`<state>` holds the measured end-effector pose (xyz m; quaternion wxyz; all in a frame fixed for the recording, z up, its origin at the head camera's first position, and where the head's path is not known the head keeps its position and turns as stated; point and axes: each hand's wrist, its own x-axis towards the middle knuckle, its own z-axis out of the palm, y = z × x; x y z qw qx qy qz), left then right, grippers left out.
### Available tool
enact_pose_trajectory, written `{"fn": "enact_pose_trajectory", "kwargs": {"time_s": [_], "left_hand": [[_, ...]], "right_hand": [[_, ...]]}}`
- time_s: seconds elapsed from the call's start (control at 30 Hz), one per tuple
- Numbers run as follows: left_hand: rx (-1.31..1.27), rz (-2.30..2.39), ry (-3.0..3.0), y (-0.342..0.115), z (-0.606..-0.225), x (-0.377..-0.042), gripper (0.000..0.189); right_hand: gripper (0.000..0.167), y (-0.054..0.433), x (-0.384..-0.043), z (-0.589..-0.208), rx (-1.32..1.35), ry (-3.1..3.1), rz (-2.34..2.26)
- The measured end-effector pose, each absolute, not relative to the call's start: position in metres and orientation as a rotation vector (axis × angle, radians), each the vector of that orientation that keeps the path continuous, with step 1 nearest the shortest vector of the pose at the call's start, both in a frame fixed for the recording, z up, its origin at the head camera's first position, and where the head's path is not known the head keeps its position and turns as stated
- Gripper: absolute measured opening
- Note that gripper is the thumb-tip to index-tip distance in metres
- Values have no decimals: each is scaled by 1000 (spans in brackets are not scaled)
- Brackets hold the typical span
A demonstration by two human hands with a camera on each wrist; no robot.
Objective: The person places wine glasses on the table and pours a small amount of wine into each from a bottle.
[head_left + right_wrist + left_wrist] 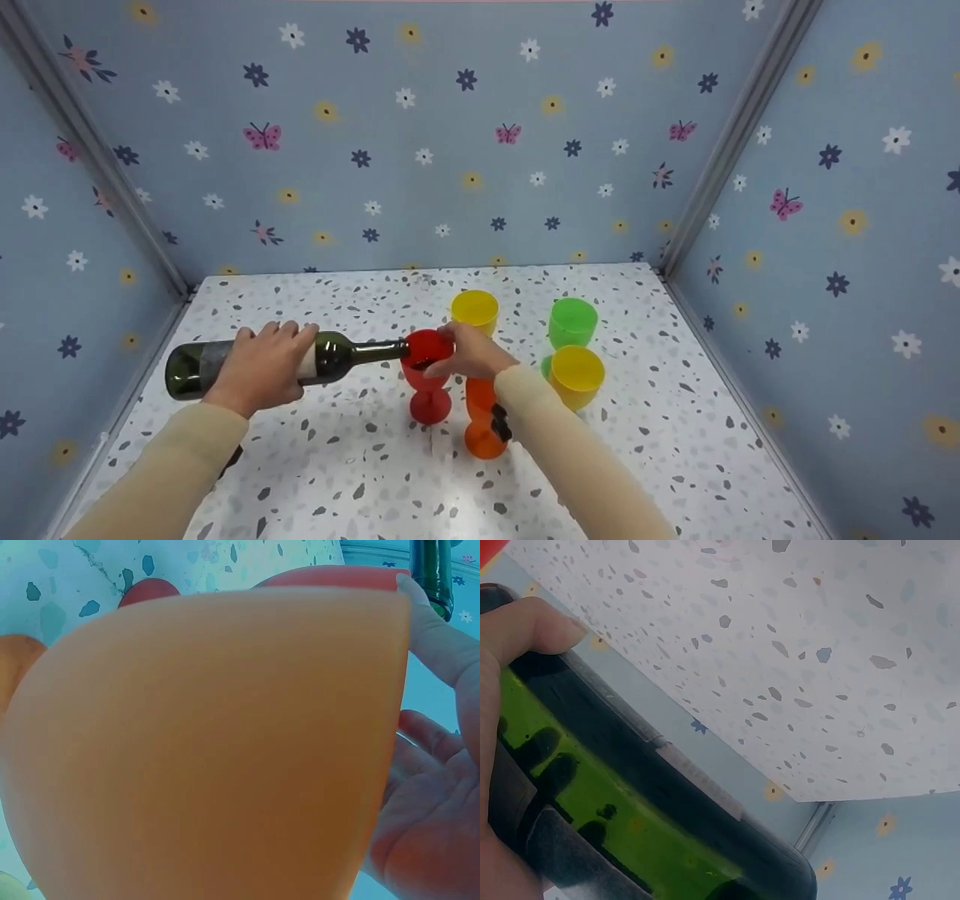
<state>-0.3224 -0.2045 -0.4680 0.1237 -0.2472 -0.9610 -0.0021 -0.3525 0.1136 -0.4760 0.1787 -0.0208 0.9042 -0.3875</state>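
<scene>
My left hand (pixel 262 364) grips a dark green wine bottle (pixel 334 357) around its labelled body. It lies nearly level, neck pointing right, its mouth right at the rim of a red goblet (pixel 427 379). My right hand (pixel 478 352) holds that goblet by the upper cup, thumb on the near side and fingers at the far rim. A dark patch shows inside the cup. In the left wrist view the bottle's green glass (pixel 645 795) fills the lower left. An orange goblet (pixel 210 742) blocks much of the right wrist view; it stands partly hidden beneath my right wrist.
Behind my right hand stands a yellow goblet (pixel 475 309). Farther right are a green goblet (pixel 573 324) and another yellow goblet (pixel 577 377), close to my right forearm. The speckled white table (pixel 360 465) is bounded by flower-patterned walls (pixel 420 135) at the back and sides.
</scene>
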Motion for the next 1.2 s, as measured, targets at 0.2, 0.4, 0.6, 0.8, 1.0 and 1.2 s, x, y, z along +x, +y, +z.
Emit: {"fn": "enact_pose_trajectory", "kwargs": {"time_s": [0.2, 0.4, 0.6, 0.8, 1.0, 1.2], "left_hand": [[-727, -2, -2784, -204, -468, -322, 80], [-732, 47, -2774, -204, -467, -321, 78], [-748, 64, -2777, -201, -463, -323, 79], [-758, 73, -2778, -200, -462, -325, 79], [-757, 66, -2775, -200, -460, -327, 78], [-757, 68, -2776, -201, -462, -327, 78]], "right_hand": [[73, 115, -352, -477, -68, 2543, -1110], [72, 117, -353, -477, -121, 2544, -1107], [73, 119, -353, -475, -98, 2528, -1135], [74, 120, -352, -474, -97, 2531, -1130], [74, 119, -354, -475, -92, 2543, -1120], [74, 118, -353, -477, -94, 2533, -1126]]}}
